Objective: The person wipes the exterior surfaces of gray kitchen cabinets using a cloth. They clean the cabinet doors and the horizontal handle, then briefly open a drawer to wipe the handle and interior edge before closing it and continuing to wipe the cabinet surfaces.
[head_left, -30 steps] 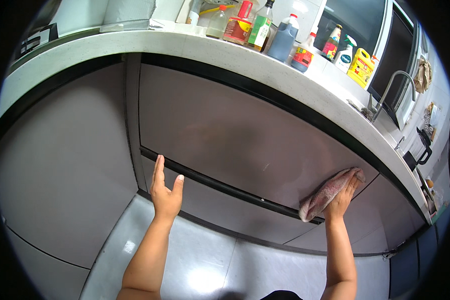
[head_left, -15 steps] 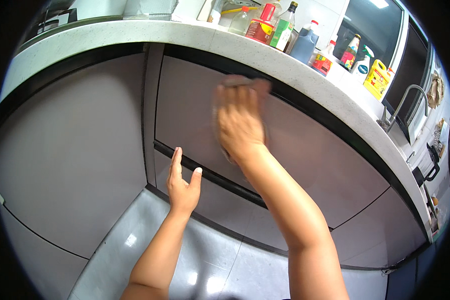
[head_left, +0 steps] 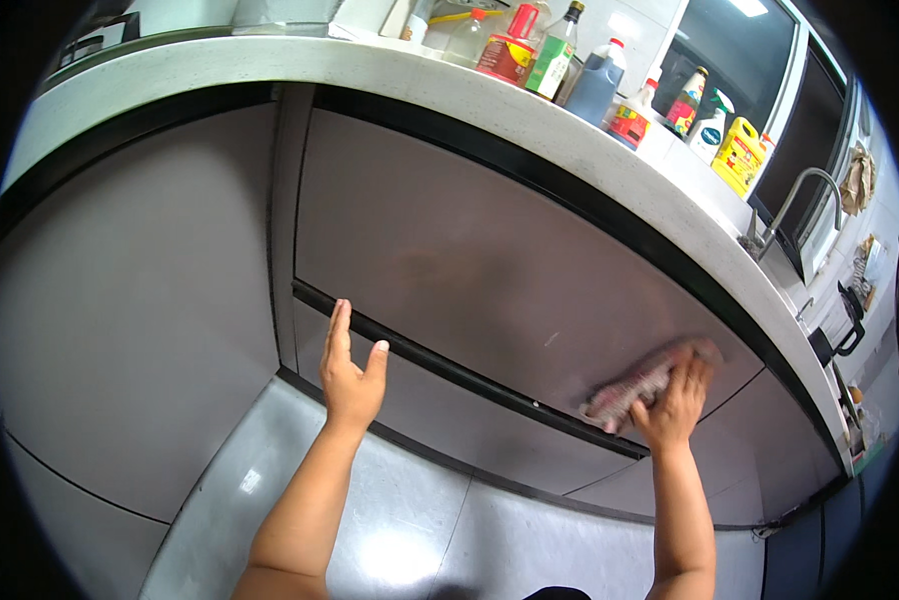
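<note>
My right hand (head_left: 676, 398) presses a crumpled pinkish cloth (head_left: 632, 384) flat against the lower right part of a grey cabinet drawer front (head_left: 490, 270), just above a dark horizontal gap. Fingers are spread over the cloth. My left hand (head_left: 351, 372) rests open, palm against the lower drawer front (head_left: 440, 420), fingertips touching the dark gap between the two fronts. Both forearms come up from the lower edge.
A pale stone countertop (head_left: 530, 115) runs above the drawers, with several bottles (head_left: 560, 55) and a yellow jug (head_left: 738, 155) along its back. A sink tap (head_left: 795, 200) stands at right. A grey cabinet door (head_left: 130, 300) is at left, a glossy tiled floor (head_left: 400, 520) below.
My right hand with the cloth has swept from the upper left of the drawer front down to its lower right. The left hand has stayed in place.
</note>
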`<move>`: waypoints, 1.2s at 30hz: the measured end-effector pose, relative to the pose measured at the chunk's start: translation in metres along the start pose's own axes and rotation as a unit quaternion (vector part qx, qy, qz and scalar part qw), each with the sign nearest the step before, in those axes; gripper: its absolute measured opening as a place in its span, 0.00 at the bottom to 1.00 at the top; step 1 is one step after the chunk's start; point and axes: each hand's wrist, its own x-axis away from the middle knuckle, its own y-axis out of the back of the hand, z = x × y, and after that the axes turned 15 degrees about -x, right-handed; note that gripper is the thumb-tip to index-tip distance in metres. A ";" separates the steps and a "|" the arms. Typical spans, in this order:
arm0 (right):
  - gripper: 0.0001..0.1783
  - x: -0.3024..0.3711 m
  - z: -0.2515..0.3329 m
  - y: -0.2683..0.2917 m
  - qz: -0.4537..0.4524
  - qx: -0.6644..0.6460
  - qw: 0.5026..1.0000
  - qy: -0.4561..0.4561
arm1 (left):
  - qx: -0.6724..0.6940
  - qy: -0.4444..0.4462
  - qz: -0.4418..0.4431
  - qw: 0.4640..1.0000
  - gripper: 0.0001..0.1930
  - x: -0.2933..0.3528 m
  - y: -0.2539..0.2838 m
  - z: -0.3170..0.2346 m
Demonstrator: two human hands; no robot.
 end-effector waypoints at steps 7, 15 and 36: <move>0.43 0.001 0.035 -0.059 -0.116 -0.053 0.989 0.070 | -0.072 -0.055 0.192 0.977 0.39 0.015 -0.031 0.017; 0.41 -0.042 0.168 -0.096 0.064 -0.108 0.947 0.295 | -0.162 -0.046 0.236 0.957 0.44 0.026 -0.048 0.006; 0.34 -0.017 0.171 -0.077 0.023 -0.158 0.986 0.047 | -0.226 -0.038 0.231 0.945 0.47 0.029 -0.051 0.001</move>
